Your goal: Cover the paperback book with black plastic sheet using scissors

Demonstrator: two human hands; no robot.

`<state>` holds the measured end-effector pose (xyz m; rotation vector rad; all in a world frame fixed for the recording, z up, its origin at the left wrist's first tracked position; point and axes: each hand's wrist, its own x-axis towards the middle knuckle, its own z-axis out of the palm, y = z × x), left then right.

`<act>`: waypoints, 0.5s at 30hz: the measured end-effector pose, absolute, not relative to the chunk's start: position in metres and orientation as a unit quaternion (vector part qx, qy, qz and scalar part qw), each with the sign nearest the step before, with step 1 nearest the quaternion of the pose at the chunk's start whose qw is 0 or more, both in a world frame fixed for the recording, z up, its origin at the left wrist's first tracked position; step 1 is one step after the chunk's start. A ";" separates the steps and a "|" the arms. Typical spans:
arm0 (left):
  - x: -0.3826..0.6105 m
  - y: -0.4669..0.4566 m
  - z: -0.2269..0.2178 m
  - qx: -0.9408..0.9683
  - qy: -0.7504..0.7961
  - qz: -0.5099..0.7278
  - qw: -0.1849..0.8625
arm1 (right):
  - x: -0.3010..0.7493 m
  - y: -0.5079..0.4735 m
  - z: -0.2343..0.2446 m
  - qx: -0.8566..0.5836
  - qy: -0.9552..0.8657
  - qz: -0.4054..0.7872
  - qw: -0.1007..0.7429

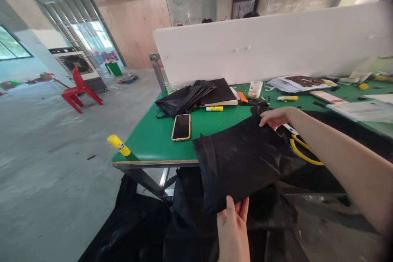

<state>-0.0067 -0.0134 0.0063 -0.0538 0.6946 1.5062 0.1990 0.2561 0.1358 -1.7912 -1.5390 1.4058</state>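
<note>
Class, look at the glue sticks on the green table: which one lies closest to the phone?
The glue stick beside the black notebook, just right of the phone; the other glue stick lies farther right, past the cup.

Cloth, plastic, metal and concrete

Thin black cloth sheet (245, 159), faintly shiny and creased; smooth matt green surface (153, 139) edged in bare metal; glossy black glass-faced phone (181, 127); glossy red plastic chair (78, 90); smooth matt white divider board (276, 45); rough grey concrete floor (46, 180); glossy yellow plastic-coated loop (302, 151).

Both hands (233, 229) (274, 117) hold black fabric (242, 159) over the green table (153, 139)
</note>
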 end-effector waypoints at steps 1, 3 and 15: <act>-0.008 -0.014 0.006 -0.011 0.300 0.664 0.685 | 0.200 0.260 0.138 -0.647 -0.554 0.491 0.181; -0.013 -0.017 0.003 0.025 0.305 0.655 0.691 | 0.204 0.264 0.146 -0.668 -0.556 0.465 0.166; -0.085 -0.018 -0.018 0.180 0.375 0.595 0.687 | 0.215 0.040 0.044 -0.496 -0.553 0.665 0.074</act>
